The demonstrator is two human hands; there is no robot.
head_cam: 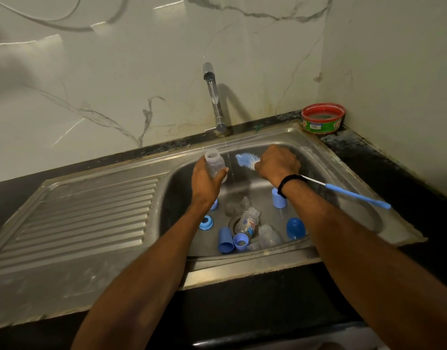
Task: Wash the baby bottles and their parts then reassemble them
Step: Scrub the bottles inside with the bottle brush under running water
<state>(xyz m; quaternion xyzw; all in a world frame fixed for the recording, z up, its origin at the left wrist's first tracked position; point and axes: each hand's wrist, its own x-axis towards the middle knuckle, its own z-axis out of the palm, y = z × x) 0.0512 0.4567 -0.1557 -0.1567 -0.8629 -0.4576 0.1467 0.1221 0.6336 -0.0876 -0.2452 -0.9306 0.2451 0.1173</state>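
Plainly, the work sits over a stainless-steel sink [343, 168] with a dull brushed sheen, set in a speckled black counter [368, 152]; a ribbed drainboard [91, 218] runs off to the left. Behind it rises a glossy white marble-look wall with grey veins. A slim chrome tap [213, 97] lets a thin stream of water [230, 168] fall between the hands.

The left hand [207, 183] has its grip curled round a small bottle [215, 164], held above the basin and tilted, its open threaded neck pointing up and away. It is cloudy translucent plastic, cylindrical, with no cap or teat on it. The right hand [277, 162] closes its grip on a bottle brush [245, 160] just behind the fluffy white-and-blue bristle head, which points at the bottle but stands apart from it. A twisted white wire stem and matte blue plastic handle stick out past a black wristband [290, 180].

On the basin floor lie the other parts: a clear printed bottle [247, 221] on its side over the drain, a second clear bottle [269, 234] beside it, two soft clear teats [245, 202], blue screw rings [206, 222], a domed blue cap [295, 228], an upright light-blue cap [279, 197] and one lying down [225, 239]. A round red tub [323, 118] stands in the back corner.
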